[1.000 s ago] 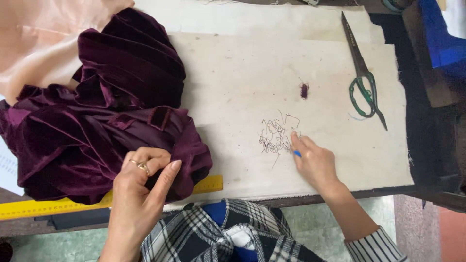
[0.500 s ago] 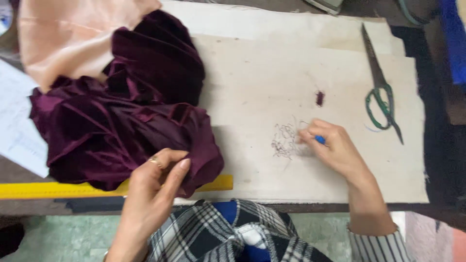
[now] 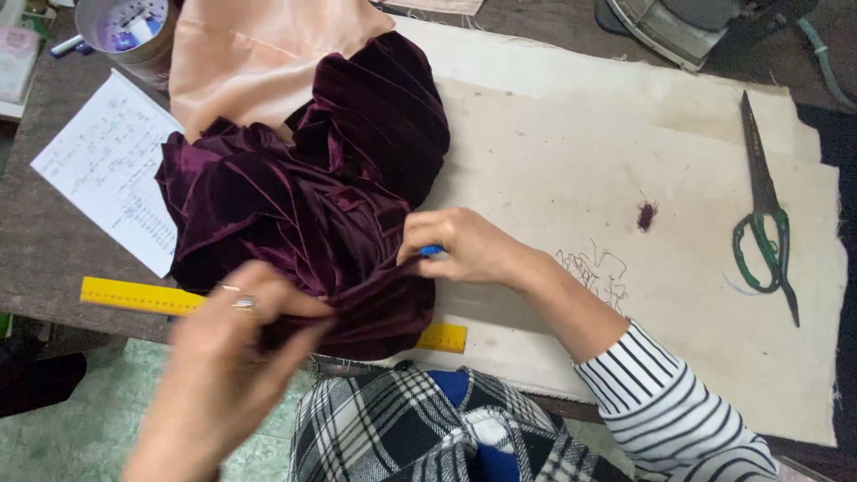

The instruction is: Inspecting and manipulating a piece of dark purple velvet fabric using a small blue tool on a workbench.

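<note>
Both hands work dark purple velvet (image 3: 303,214) heaped on the tabletop (image 3: 678,161): the left hand (image 3: 234,332) pinches its near edge taut while the right hand (image 3: 455,245), gripping a small blue tool (image 3: 432,251), presses against the fold.

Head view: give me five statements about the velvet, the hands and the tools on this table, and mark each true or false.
1. The right hand rests on the dark purple velvet fabric with a small blue tool in its grip. True.
2. The left hand pinches the velvet's near edge. True.
3. The scissors lie on top of the velvet. False: they lie apart on the pale cloth, far to the right.
4. The yellow ruler runs partly under the velvet. True.
5. The handwritten sheet lies right of the scissors. False: it lies at the far left.
</note>
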